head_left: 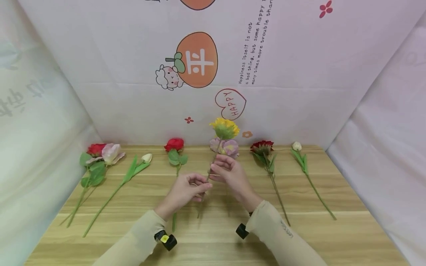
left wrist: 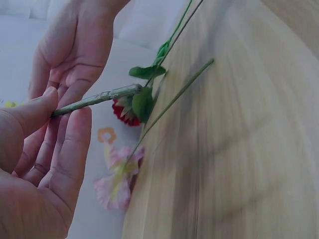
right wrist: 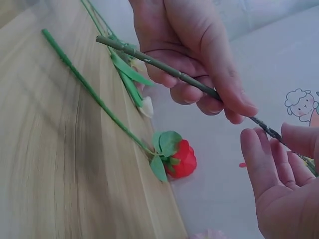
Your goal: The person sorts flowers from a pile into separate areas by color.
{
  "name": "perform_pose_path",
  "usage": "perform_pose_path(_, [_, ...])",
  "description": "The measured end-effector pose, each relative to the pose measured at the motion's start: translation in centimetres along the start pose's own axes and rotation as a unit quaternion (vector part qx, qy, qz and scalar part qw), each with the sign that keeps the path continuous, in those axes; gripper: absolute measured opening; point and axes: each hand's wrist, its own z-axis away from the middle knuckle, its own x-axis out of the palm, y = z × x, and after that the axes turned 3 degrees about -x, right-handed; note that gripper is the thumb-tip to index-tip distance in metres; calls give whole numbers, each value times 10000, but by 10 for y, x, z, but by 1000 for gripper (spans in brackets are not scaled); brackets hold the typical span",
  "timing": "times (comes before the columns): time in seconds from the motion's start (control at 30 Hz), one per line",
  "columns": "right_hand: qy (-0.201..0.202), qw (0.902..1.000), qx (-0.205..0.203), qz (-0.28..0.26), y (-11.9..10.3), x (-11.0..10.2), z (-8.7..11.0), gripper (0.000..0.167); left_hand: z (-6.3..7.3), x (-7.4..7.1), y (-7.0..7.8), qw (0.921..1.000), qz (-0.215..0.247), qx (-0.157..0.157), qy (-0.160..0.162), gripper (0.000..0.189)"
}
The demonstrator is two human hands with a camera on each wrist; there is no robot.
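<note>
Yellow flower [head_left: 225, 128] that leaned slightly, ruffled petals [head_left: 222, 121], green underside [head_left: 225, 133], thin jointed stem [right wrist: 160, 64], on which left hand [head_left: 186, 191] and right hand [head_left: 233, 177] clamped their pinching grip

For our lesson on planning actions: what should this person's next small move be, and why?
Perhaps lower the yellow flower onto the table: the left hand and right hand hold its stem raised, while other flowers already lie there.
</note>
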Motion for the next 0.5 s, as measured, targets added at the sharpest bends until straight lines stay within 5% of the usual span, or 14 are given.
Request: perform_pose_path(0.5, [152, 9996, -94, 200, -10, -20, 6, 48, 2, 16, -4, 9981, -384, 312, -377, 28])
